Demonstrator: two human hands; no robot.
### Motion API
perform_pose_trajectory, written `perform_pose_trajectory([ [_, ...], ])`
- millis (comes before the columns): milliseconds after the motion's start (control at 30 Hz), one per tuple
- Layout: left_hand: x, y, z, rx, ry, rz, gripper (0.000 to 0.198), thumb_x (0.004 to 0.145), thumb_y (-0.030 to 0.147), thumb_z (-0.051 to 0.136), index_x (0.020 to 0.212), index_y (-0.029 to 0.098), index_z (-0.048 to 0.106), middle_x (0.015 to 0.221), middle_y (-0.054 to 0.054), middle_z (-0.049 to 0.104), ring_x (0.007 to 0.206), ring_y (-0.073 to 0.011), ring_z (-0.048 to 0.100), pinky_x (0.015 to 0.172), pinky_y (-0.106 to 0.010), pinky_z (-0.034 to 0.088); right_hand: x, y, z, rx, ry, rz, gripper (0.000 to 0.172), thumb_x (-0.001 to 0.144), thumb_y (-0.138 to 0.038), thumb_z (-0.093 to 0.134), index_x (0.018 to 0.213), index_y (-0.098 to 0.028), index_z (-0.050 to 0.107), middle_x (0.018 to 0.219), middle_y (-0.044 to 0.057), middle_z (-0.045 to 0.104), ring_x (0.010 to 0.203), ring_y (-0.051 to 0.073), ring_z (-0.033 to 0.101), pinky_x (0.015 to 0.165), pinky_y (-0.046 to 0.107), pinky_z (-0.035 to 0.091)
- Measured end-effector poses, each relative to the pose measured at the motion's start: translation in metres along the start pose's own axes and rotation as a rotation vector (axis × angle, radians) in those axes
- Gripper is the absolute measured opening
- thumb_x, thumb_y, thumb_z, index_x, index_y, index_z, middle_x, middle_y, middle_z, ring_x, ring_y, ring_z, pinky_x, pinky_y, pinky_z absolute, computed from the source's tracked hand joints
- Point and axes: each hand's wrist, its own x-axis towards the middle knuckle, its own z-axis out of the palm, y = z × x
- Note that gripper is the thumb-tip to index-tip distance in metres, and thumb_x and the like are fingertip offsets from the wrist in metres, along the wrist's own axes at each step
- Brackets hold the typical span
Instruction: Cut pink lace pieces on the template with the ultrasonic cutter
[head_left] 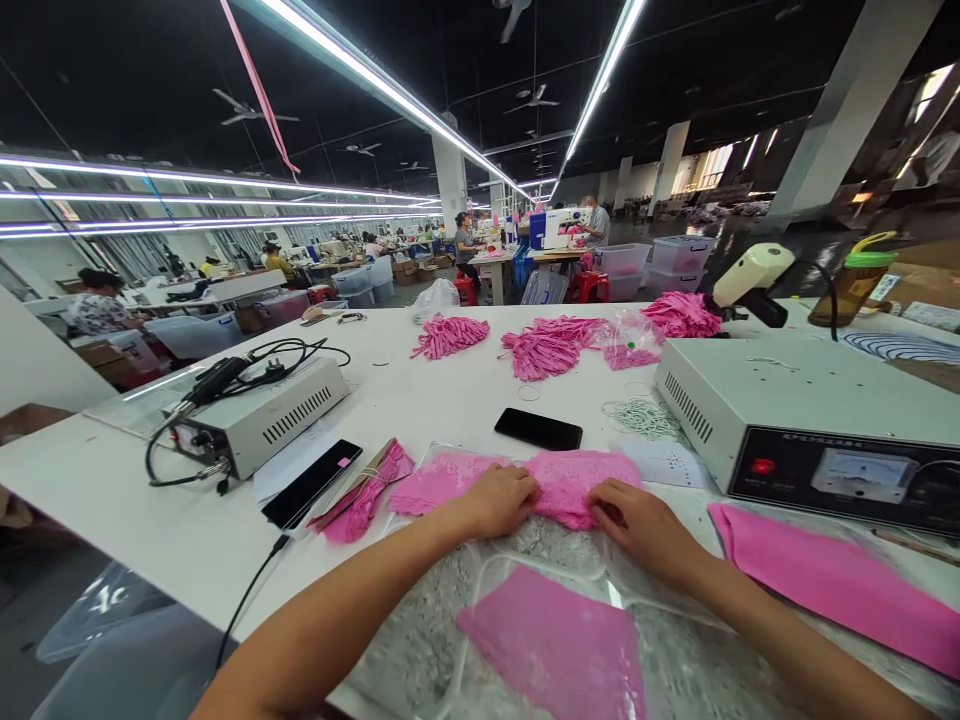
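My left hand [504, 498] is closed, its curled fingertips on the left part of a small stack of pink fabric pieces [581, 478]. At the right end of that stack, my right hand [634, 515] pinches the near edge between thumb and fingers. More pink fabric [442, 483] lies flat just left of my left hand. Below my hands, a clear plastic sheet or bin lid [420, 640] covers the work spot, and a loose pink fabric panel [559, 640] lies there. A folded pink cloth [832, 580] rests right of my right forearm.
Beyond the hands lies a black phone [538, 429]. Another phone [313, 484] and a rubber-banded pink bundle [367, 492] lie left. Grey electrical boxes [289, 405] [832, 390] flank the white table [405, 400]. Pink strip bundles [547, 345] and a handheld tool [754, 280] lie behind. People work beyond.
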Motion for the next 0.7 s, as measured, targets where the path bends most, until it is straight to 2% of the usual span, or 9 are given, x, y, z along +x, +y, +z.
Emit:
perform_pose_trajectory([
  [267, 0.003, -0.009, -0.011, -0.140, -0.009, 0.032, 0.026, 0.096, 0.032, 0.057, 0.116, 0.016, 0.059, 0.116, -0.008, 0.061, 0.098, -0.0194, 0.063, 0.085, -0.039, 0.054, 0.006, 0.003, -0.004, 0.038, -0.053, 0.013, 0.021, 0.086, -0.021, 0.043, 0.079, -0.020, 0.062, 0.081, 0.004, 0.066, 0.072, 0.020, 0.061, 0.067, 0.034, 0.046],
  [400, 0.001, -0.007, -0.010, -0.179, -0.012, 0.012, 0.028, 0.094, 0.035, 0.059, 0.114, 0.015, 0.059, 0.115, -0.008, 0.061, 0.100, -0.0207, 0.062, 0.087, -0.041, 0.053, 0.009, 0.001, -0.006, 0.019, -0.077, 0.028, 0.017, 0.092, -0.020, 0.049, 0.083, -0.017, 0.063, 0.082, 0.002, 0.065, 0.075, 0.018, 0.061, 0.071, 0.034, 0.049],
  [467, -0.001, -0.002, -0.009, -0.187, 0.024, -0.009, 0.023, 0.094, 0.033, 0.060, 0.106, 0.014, 0.062, 0.109, -0.007, 0.062, 0.099, -0.0202, 0.061, 0.088, -0.041, 0.051, 0.008, -0.003, -0.006, -0.010, -0.078, 0.047, 0.016, 0.095, -0.028, 0.056, 0.089, -0.015, 0.063, 0.086, 0.002, 0.064, 0.080, 0.016, 0.062, 0.076, 0.035, 0.051],
  [533, -0.003, 0.000, -0.009, -0.217, 0.074, -0.025, 0.013, 0.094, 0.024, 0.058, 0.088, 0.013, 0.063, 0.095, -0.004, 0.063, 0.093, -0.0187, 0.060, 0.086, -0.040, 0.050, 0.010, -0.007, -0.005, -0.042, -0.074, 0.069, 0.020, 0.095, -0.034, 0.058, 0.098, -0.015, 0.063, 0.095, 0.004, 0.065, 0.084, 0.016, 0.063, 0.077, 0.036, 0.054],
  [600, -0.002, -0.005, -0.013, -0.273, 0.111, -0.031, 0.021, 0.094, 0.015, 0.051, 0.075, 0.013, 0.060, 0.087, -0.005, 0.061, 0.085, -0.0167, 0.059, 0.082, -0.035, 0.049, 0.014, -0.008, -0.004, -0.061, -0.074, 0.087, 0.023, 0.095, -0.034, 0.058, 0.106, -0.015, 0.062, 0.102, 0.005, 0.064, 0.086, 0.017, 0.063, 0.077, 0.036, 0.055],
  [700, 0.001, -0.014, -0.024, -0.379, 0.117, -0.057, 0.019, 0.097, 0.020, 0.049, 0.084, 0.013, 0.061, 0.091, -0.004, 0.061, 0.081, -0.0147, 0.060, 0.077, -0.032, 0.051, 0.017, -0.008, -0.005, -0.053, -0.068, 0.102, 0.024, 0.095, -0.034, 0.059, 0.109, -0.015, 0.061, 0.105, 0.006, 0.064, 0.087, 0.017, 0.064, 0.077, 0.036, 0.056],
])
